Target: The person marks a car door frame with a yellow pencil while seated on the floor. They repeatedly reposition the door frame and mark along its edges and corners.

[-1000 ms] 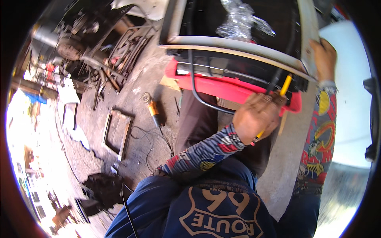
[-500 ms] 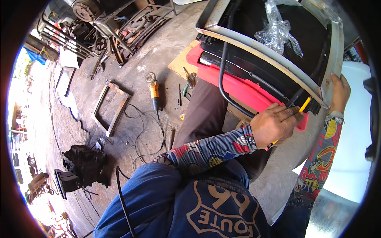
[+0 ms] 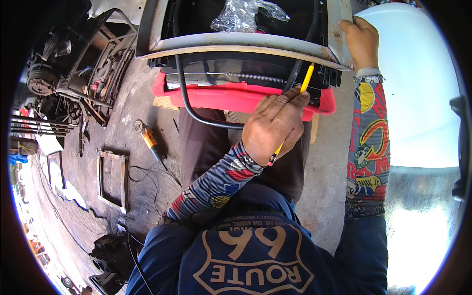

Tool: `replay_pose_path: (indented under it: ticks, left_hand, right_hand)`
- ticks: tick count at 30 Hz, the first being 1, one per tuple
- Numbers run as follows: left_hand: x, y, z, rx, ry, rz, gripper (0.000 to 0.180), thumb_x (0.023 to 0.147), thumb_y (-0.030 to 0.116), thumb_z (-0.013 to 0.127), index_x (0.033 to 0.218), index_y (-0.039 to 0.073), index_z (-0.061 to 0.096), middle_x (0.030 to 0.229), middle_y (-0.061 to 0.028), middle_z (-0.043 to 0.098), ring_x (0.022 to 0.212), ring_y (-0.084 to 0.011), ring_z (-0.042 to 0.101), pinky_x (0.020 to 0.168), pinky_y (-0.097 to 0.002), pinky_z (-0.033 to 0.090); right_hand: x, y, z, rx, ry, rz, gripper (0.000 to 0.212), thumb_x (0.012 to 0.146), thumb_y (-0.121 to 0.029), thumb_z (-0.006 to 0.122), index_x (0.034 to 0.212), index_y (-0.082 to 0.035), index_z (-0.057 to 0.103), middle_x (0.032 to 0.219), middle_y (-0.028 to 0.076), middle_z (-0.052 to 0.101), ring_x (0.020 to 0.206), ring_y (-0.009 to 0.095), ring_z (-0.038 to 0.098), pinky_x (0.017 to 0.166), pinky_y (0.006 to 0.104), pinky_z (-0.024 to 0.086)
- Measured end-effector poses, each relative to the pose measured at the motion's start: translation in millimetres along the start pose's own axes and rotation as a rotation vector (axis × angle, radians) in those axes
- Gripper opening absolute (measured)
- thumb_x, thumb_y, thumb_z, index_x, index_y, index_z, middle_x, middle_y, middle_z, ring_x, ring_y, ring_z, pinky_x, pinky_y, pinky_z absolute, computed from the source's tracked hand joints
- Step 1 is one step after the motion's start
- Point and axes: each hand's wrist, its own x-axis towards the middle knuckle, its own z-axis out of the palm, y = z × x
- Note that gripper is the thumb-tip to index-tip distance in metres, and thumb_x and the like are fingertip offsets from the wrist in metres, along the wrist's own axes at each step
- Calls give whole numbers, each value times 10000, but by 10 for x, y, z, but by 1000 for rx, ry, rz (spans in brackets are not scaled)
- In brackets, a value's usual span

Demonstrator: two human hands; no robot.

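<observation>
A yellow pencil (image 3: 307,78) is held in my left hand (image 3: 275,127), its tip up against the near edge of a grey metal frame (image 3: 236,43). That hand also lies over the end of a bent black tube (image 3: 183,93); whether its fingers grip the tube is hidden. My right hand (image 3: 361,43) is closed around the frame's right side, thumb on top. Beneath the frame is a black and red seat-like piece (image 3: 211,97) with a coil spring (image 3: 255,77) along its near side. Crumpled clear plastic (image 3: 241,17) rests inside the frame.
An orange angle grinder (image 3: 149,140) with its cord lies on the concrete floor at left, near a small rusty rectangular frame (image 3: 101,177). Metal racks and scrap parts (image 3: 101,64) stand at the far left. A large white rounded panel (image 3: 418,88) is at right.
The view has swung right, so the frame and both hands appear farther left and squarer to me. The pencil stays in my left hand, and my right hand keeps hold of the frame.
</observation>
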Motion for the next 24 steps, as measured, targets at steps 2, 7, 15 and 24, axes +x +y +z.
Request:
replay_pose_path:
  ticks: [2,7,15,24]
  left_hand:
    - [2,-5,27,20,20,10,384,734,-111,648,1105,-21,691,1062,-205,714,904,-320,719,785,-369,580]
    - [-15,4,43,65,-10,3,379,753,-101,637,1118,-19,691,1063,-207,710,893,-323,713,798,-366,575]
    - [2,32,60,69,-41,-17,379,769,-112,623,1131,-20,687,1072,-197,709,959,-325,710,848,-368,569]
    - [7,3,89,61,-1,19,402,721,-97,668,1113,-14,694,1076,-222,707,873,-320,703,757,-379,554]
  right_hand:
    - [14,1,-28,-73,-49,7,358,852,-216,689,1116,23,729,983,118,744,870,200,677,837,319,505]
    - [-31,-32,-5,132,14,55,236,787,-142,632,921,22,734,758,140,707,678,223,669,666,349,511]
    - [-88,-185,-25,104,70,59,222,765,-110,583,832,35,736,647,178,679,600,255,665,596,379,509]
    - [-105,-211,-59,74,75,54,217,761,-122,586,818,29,730,652,205,672,605,291,679,607,403,521]
